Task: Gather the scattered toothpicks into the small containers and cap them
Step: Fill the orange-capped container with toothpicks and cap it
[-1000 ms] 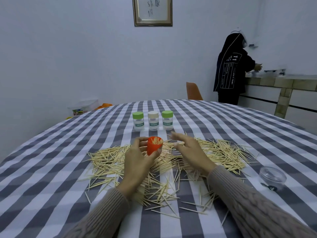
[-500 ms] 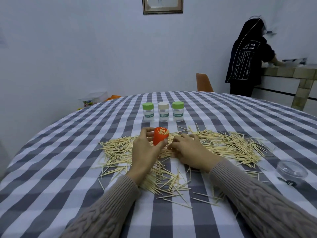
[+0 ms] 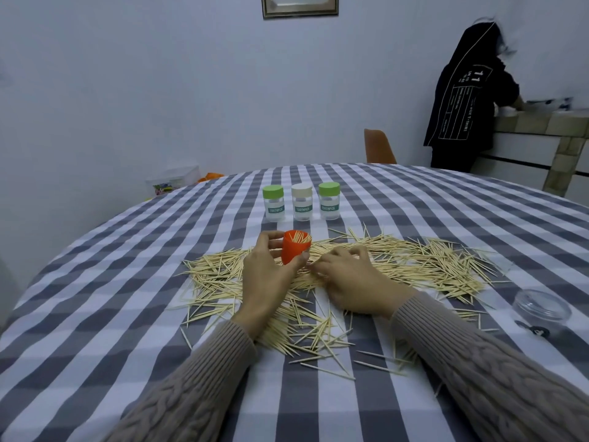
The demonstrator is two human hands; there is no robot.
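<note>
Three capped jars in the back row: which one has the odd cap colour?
The middle jar: its cap is cream, while the left jar and the right jar both have green caps. All three stand upright, capped.

My tabletop [image 3: 95, 314] wears a grey-and-white checked cloth. Beyond its far edge I see an orange chair back [image 3: 379, 148], and a framed picture [image 3: 299, 6] hangs on the wall. At the right, a person in a black hooded top [image 3: 468, 90] stands at a tiled counter [image 3: 541, 122].
</note>
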